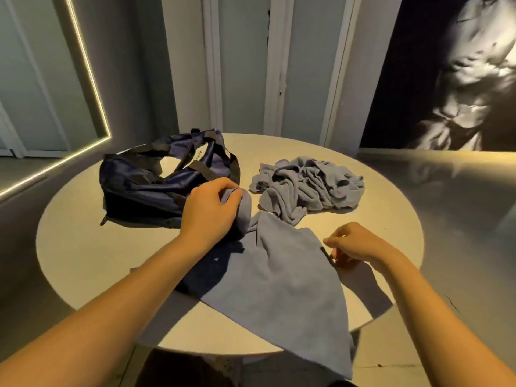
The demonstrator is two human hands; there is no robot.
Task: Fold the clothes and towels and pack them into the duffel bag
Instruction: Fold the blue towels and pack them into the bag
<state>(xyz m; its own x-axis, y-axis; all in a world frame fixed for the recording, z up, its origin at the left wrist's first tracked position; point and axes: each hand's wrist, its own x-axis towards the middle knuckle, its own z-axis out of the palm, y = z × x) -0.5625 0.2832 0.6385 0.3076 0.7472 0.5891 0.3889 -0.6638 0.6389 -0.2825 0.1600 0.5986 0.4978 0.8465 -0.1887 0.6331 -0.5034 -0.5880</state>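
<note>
Left hand point(212, 209) grips the bunched far corner of blue-grey towel point(279, 283) spread over near desk point(83, 247) edge, right hand point(356, 244) curled at its right corner, hold unclear, duffel bag point(139, 188) far left, crumpled cloth pile point(307, 185) far right.

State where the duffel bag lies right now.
In the head view, the duffel bag lies far left on the round table, left of the crumpled grey pile.

Towel point(279, 275) corner within fingers point(229, 191) of left hand point(209, 210)
</note>
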